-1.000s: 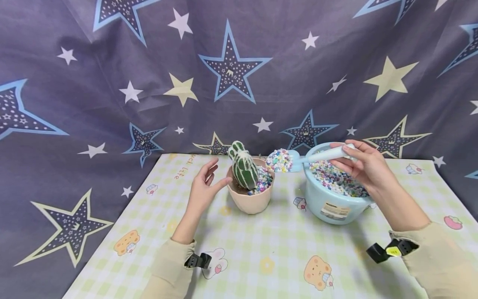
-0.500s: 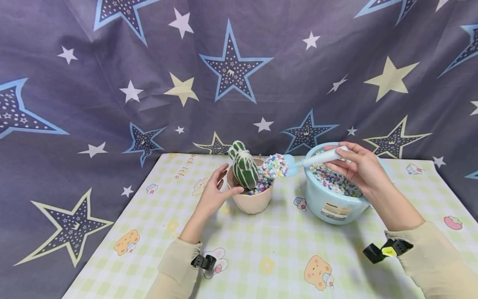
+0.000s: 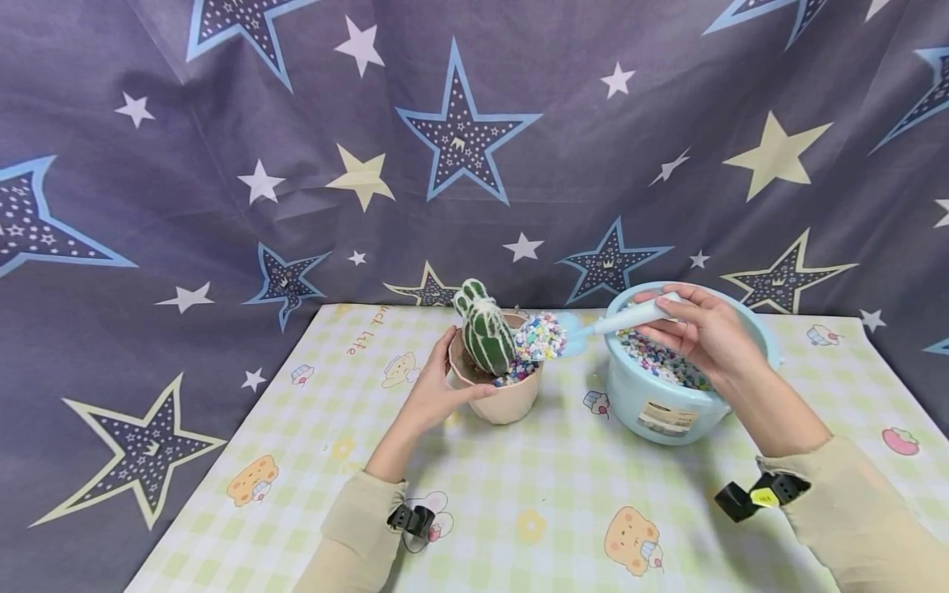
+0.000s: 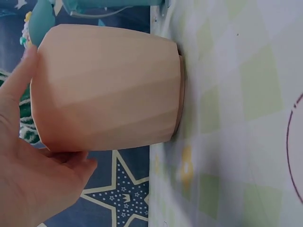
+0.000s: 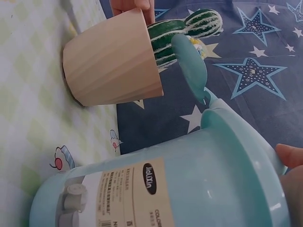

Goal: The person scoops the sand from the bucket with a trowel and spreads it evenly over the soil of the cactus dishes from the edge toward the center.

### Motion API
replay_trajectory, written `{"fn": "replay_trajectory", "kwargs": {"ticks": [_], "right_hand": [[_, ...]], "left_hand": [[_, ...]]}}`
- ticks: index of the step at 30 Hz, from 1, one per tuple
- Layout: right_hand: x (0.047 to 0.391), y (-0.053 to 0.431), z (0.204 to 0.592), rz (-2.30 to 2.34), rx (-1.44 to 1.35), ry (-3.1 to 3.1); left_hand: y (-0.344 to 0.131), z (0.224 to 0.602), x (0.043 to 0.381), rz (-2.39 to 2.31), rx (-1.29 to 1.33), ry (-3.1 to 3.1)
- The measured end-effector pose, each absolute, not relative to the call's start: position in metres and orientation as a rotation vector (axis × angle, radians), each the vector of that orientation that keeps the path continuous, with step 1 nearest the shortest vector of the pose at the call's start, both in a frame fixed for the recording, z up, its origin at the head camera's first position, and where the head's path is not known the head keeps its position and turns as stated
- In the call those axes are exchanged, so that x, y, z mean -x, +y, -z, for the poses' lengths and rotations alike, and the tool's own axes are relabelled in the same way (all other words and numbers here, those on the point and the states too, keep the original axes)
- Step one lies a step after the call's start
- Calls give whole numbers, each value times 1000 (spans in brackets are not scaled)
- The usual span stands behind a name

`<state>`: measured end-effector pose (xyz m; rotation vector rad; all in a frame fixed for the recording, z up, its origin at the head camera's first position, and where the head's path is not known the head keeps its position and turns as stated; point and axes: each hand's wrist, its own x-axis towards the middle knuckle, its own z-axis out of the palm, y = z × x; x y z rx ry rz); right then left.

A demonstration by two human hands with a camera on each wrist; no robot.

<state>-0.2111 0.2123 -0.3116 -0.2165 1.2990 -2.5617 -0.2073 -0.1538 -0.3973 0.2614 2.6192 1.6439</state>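
My left hand [image 3: 433, 397] holds the left side of a peach flower pot [image 3: 507, 406], with its thumb along the near rim. A green cactus [image 3: 486, 339] with white ribs leans in the pot, and colourful pebbles lie beside it on the right. My right hand [image 3: 708, 336] grips the handle of a light blue plastic shovel [image 3: 630, 317]. Its blade, heaped with colourful pebbles [image 3: 541, 336], is over the pot's right rim. From the side, the right wrist view shows the shovel blade [image 5: 191, 66] beside the cactus; most of its load is hidden there.
Right of the pot stands a light blue bucket [image 3: 626, 395] with a label, holding many more pebbles [image 3: 663, 362]. A checked cloth [image 3: 549, 461] covers the table. Behind it hangs a dark curtain [image 3: 474, 239] with stars.
My left hand has moved right and taken hold of the pot's left side. My right hand has carried the loaded shovel left and lower, bringing its blade over the pot's rim.
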Motion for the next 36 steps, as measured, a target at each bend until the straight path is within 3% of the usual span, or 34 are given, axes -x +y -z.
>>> {"fn": "replay_trajectory", "kwargs": {"ticks": [26, 36], "right_hand": [[214, 202, 309, 2482, 130, 1476], [216, 199, 303, 2446, 67, 1543]], "left_hand": [[-142, 397, 191, -1533, -105, 2867], [-153, 395, 200, -1479, -180, 2769]]}}
